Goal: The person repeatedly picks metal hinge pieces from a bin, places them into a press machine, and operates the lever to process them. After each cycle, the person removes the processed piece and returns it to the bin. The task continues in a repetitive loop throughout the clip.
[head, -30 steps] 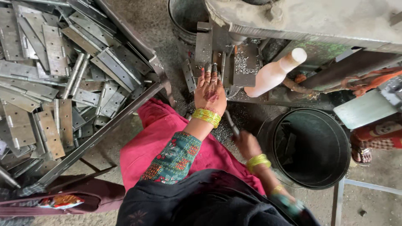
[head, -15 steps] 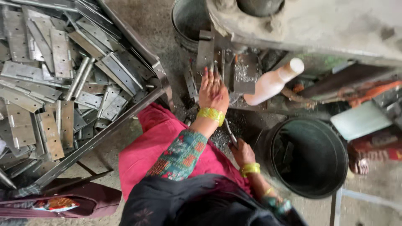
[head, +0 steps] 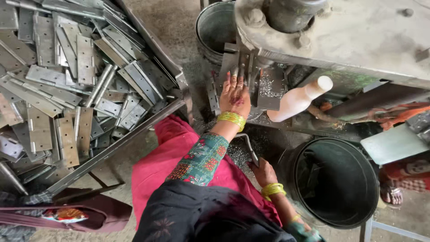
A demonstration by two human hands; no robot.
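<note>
At the far left the tray of steel hinges (head: 67, 80) lies as it did a second ago, heaped and untouched, with its rail running down toward the pink cloth (head: 165, 157) over the person's lap. Next comes the left hand (head: 235, 95), and I see almost no change in it. It is still stretched forward at the foot of the grey press machine (head: 349, 31), with the fingers (head: 233, 78) straight and close together, their tips pressing a small metal piece (head: 240, 69) against the machine's upright plates. That piece sits right at the mouth of the machine, mostly hidden by the fingertips, so I cannot tell its shape. The white plastic bottle (head: 298, 101) leans just beside it, not touched. The real change is lower right: the right hand (head: 264, 172), fingers curled tight around a thin bent metal handle (head: 249, 145), has drawn down and in toward the body since the earlier views. I judge the handle is partway through its pull while the piece is held in place. The black bucket (head: 336, 179) stands just to the right of that hand — nothing reaches into it.
</note>
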